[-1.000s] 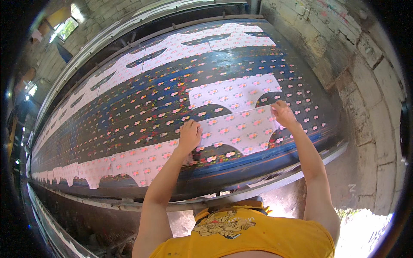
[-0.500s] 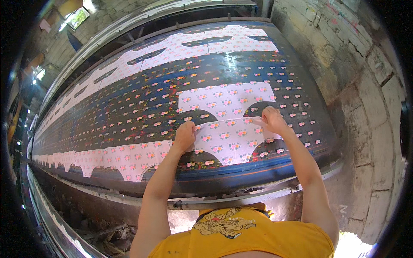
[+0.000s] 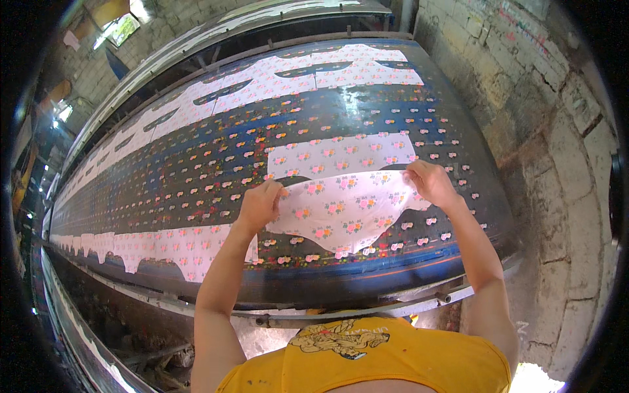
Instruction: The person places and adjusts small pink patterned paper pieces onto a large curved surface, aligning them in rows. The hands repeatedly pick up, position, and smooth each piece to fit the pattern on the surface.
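A white fabric piece with a pink and orange flower print (image 3: 341, 209) is stretched between my two hands, its upper edge lifted off the dark table. My left hand (image 3: 262, 203) pinches its upper left corner. At the upper right corner, my right hand (image 3: 431, 182) grips the same edge. The lower part tapers to a rounded point near the table surface. Just beyond lies another flowered piece (image 3: 341, 152), flat on the table, its near part hidden behind the raised cloth.
The long dark table (image 3: 367, 108) carries many small printed flower marks. Rows of flowered fabric pieces lie along its far side (image 3: 262, 73) and near left edge (image 3: 170, 245). A metal rail (image 3: 354, 309) runs along the front. A rough block wall (image 3: 524, 131) stands at the right.
Both hands have raised the piece's upper edge off the table and toward me. The cloth, joined along the far piece before, now hangs in front of it.
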Available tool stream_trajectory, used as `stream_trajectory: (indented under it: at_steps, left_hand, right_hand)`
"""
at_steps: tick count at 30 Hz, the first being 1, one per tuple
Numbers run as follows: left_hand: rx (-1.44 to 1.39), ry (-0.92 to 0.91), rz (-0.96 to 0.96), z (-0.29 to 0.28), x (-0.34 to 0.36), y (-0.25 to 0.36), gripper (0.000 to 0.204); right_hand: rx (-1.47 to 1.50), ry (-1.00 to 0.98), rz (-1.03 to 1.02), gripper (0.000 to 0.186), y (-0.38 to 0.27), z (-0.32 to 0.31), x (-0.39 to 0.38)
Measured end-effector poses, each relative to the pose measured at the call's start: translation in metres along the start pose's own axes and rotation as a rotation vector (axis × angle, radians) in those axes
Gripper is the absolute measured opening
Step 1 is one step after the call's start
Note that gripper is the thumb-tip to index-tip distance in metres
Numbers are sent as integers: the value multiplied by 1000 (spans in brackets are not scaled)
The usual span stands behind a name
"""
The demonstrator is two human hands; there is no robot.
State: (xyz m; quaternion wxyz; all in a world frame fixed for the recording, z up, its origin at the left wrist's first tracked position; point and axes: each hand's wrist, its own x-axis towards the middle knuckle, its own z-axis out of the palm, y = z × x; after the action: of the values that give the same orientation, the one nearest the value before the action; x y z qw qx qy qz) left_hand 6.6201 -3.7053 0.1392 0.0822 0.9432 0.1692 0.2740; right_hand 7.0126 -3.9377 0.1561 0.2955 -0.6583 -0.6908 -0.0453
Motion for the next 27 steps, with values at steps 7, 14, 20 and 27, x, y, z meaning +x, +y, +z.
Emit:
stream_trajectory:
  at_steps: [7,14,20,27]
  left_hand:
    - [160,-75,-22,45,64,-73,9]
    - [166,-253,-183,102,91,-134,10]
    - [38,-163,-237,125,98,-139,12]
    - [28,-44,-221,141,95,-156,10]
  right_hand:
    - [-47,-42,54,14,71,45,64]
    - [-127,-176,171,18,127,105,103]
    - [-71,-169,221,15,140,123,101]
    - [-149,-153,193,15,140,127,106]
